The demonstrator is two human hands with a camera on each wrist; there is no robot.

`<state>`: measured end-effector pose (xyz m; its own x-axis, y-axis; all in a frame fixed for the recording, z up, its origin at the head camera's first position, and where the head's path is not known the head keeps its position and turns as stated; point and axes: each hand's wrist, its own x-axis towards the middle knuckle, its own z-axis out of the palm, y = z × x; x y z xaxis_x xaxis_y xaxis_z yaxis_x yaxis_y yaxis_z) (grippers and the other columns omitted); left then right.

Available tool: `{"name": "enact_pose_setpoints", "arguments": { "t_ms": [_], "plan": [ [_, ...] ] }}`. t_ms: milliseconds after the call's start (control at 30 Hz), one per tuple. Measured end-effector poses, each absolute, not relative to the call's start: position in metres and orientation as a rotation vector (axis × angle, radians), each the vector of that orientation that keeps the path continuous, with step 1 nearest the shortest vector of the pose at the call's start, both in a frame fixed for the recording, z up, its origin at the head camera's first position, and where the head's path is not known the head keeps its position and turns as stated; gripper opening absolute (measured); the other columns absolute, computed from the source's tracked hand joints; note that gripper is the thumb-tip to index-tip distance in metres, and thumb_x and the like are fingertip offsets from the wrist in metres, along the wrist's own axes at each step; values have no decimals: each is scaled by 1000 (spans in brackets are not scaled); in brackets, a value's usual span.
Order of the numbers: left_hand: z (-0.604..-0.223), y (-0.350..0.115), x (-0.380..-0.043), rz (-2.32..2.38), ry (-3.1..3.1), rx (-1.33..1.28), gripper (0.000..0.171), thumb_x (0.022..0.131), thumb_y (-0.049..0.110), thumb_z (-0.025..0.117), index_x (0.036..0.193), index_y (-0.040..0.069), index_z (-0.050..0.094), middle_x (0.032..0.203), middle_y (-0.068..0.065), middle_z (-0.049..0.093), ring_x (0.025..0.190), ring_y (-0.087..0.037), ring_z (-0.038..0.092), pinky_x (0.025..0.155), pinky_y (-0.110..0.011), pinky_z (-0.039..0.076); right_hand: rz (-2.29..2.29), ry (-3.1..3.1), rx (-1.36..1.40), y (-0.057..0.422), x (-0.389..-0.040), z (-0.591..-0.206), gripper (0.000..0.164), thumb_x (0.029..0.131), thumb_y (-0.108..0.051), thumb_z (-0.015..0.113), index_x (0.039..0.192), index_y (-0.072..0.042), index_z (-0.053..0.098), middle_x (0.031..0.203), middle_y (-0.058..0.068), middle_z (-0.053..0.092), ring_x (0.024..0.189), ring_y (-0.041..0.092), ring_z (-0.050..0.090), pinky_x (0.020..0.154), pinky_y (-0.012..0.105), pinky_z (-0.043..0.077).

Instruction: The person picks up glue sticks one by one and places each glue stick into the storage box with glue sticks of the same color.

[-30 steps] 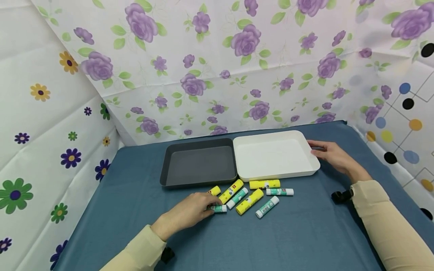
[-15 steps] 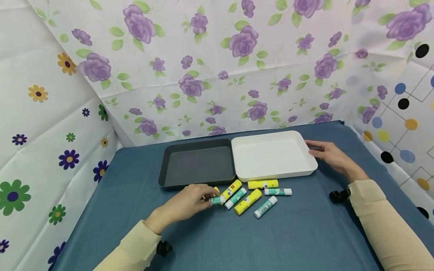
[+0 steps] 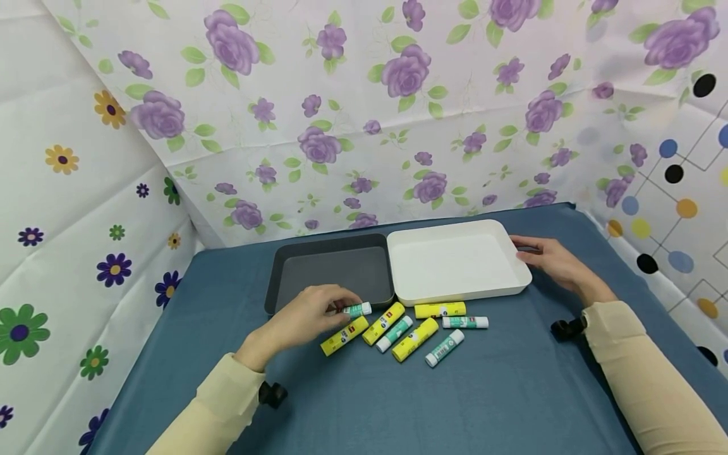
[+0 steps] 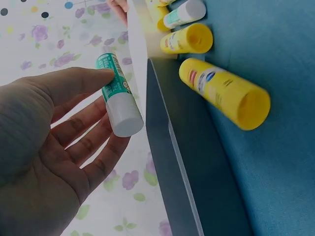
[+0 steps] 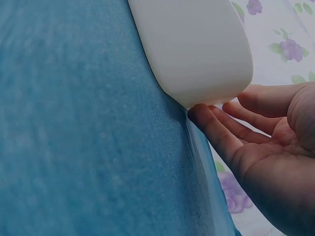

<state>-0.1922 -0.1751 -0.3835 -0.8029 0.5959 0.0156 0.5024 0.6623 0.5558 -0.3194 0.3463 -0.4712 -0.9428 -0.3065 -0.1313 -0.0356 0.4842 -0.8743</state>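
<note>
My left hand point(image 3: 309, 316) pinches a green glue stick with a white cap point(image 4: 117, 93) between thumb and fingers, above the near rim of the dark grey tray point(image 3: 330, 272). In the left wrist view the capped end points toward the camera. A yellow glue stick point(image 3: 344, 336) lies just below that hand on the cloth. At the right end of the white tray point(image 3: 461, 262), my right hand point(image 3: 560, 265) rests its fingertips against the outer wall. The right wrist view shows its fingers point(image 5: 214, 125) fairly straight, touching that end near the corner.
Several more yellow point(image 3: 415, 340) and green glue sticks point(image 3: 445, 349) lie in front of the trays, which stand side by side. Blue cloth point(image 3: 364, 411) covers the table. Flowered sheets point(image 3: 364, 126) hang behind and at the sides.
My left hand has lifted the green glue stick off the cloth and carried it up and away to the dark tray's near rim, uncovering a yellow stick. The right hand stays at the white tray.
</note>
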Motion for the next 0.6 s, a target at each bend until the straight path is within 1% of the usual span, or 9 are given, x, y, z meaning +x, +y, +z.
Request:
{"name": "enact_pose_setpoints", "arguments": {
  "t_ms": [267, 467, 533, 600],
  "plan": [
    [-383, -175, -197, 826, 2705, 877, 28, 101, 12, 70, 128, 18, 72, 110, 8, 68, 94, -8, 63, 84, -33, 56, -1429, 2476, -293, 347, -320, -471, 69, 110, -33, 55, 165, -3, 26, 166, 27, 27, 150, 47, 30, 114, 64, 34],
    [-382, -173, -200, 821, 2715, 865, 28, 101, 13, 70, 129, 17, 72, 111, 7, 69, 95, -7, 63, 86, -34, 56, -1448, 2461, -286, 348, -320, -471, 70, 110, -32, 56, 165, -2, 25, 166, 28, 25, 150, 49, 27, 115, 66, 31],
    [-382, -173, -202, 809, 2721, 857, 28, 101, 13, 71, 129, 18, 72, 112, 7, 69, 95, -6, 63, 86, -33, 56, -1446, 2459, -290, 347, -320, -470, 69, 110, -32, 56, 165, -2, 25, 167, 27, 25, 150, 48, 28, 114, 64, 34],
    [-381, -172, -203, 796, 2729, 847, 28, 101, 14, 71, 129, 18, 72, 112, 7, 69, 95, -6, 63, 86, -33, 56, -1439, 2459, -295, 347, -320, -470, 69, 110, -32, 56, 165, -3, 26, 167, 26, 26, 150, 46, 29, 113, 58, 38]
  ]
}}
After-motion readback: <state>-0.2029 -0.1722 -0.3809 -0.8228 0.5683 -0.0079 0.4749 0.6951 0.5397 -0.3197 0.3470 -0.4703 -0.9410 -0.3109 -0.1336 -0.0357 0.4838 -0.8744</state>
